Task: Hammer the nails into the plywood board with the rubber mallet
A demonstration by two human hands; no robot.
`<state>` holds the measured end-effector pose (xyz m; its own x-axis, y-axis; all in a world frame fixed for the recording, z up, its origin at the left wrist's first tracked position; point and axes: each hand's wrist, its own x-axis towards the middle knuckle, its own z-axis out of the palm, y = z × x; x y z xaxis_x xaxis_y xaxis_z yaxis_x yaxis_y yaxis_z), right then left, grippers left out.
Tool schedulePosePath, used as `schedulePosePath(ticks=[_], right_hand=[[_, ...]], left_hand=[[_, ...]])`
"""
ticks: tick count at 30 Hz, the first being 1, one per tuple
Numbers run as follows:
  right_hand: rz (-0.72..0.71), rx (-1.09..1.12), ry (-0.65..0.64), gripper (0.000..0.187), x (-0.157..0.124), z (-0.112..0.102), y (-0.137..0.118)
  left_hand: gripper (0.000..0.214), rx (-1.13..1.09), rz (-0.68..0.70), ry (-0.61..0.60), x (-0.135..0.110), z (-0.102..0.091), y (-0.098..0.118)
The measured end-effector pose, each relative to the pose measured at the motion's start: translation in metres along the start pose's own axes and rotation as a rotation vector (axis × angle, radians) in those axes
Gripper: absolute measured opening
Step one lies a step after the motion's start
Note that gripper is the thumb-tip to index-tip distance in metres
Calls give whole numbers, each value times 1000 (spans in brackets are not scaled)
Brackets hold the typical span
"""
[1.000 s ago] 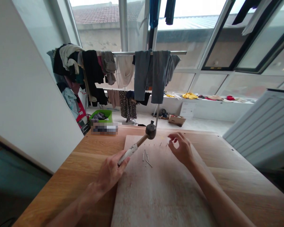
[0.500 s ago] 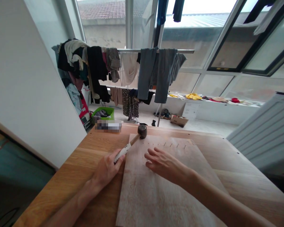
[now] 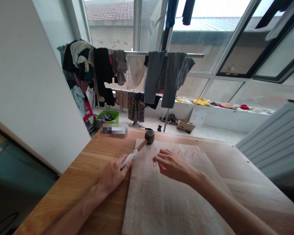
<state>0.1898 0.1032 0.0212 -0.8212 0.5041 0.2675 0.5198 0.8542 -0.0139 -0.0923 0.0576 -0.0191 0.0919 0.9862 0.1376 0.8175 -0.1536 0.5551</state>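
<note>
My left hand [image 3: 114, 171] is wrapped round the handle of a rubber mallet [image 3: 134, 153], whose grip is pale and worn. The mallet's dark head [image 3: 149, 137] rests at the far left edge of a wooden board [image 3: 156, 195]. Over the board, my right hand [image 3: 170, 162] has its thumb and fingers pinched together. A small nail [image 3: 154, 164] shows just below those fingertips, its upper end partly hidden by them. Several thin nails [image 3: 185, 152] stick up, tilted, in a row near the board's far edge. Small dark holes or marks dot the surface around my right hand.
The board lies on a wooden table [image 3: 88, 182]. Beyond the table's far edge stand a laundry rack with hanging clothes [image 3: 155, 78], a green basket [image 3: 115, 117] and a cardboard box [image 3: 185, 126]. A white panel [image 3: 39, 81] rises at the left.
My right hand's fingers have drawn together from a looser spread into a pinch at the small nail. The left hand still grips the mallet. The whole view has shifted slightly.
</note>
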Motion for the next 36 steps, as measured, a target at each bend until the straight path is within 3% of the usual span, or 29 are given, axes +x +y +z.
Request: schedulePosePath(ticks=[4, 6, 8, 13, 20, 26, 31, 36], right_hand=[[393, 205, 471, 17, -11, 19, 35], [552, 228, 600, 8, -17, 29, 47], [613, 217, 596, 4, -22, 38, 52], [607, 148, 447, 9, -26, 49, 50], [660, 178, 486, 27, -25, 55, 52], [667, 220, 450, 42, -26, 60, 53], [707, 230, 482, 57, -27, 68, 60], [680, 191, 477, 55, -32, 73, 66]], left_hand=[[33, 7, 12, 6, -1, 0, 0], [32, 22, 7, 15, -2, 0, 0], [33, 33, 12, 24, -2, 1, -1], [34, 27, 15, 39, -1, 3, -3], [36, -110, 46, 107, -4, 7, 0], [37, -224, 118, 115, -11, 5, 23], [35, -179, 186, 59, -16, 7, 39], [35, -114, 234, 28, -18, 17, 34]])
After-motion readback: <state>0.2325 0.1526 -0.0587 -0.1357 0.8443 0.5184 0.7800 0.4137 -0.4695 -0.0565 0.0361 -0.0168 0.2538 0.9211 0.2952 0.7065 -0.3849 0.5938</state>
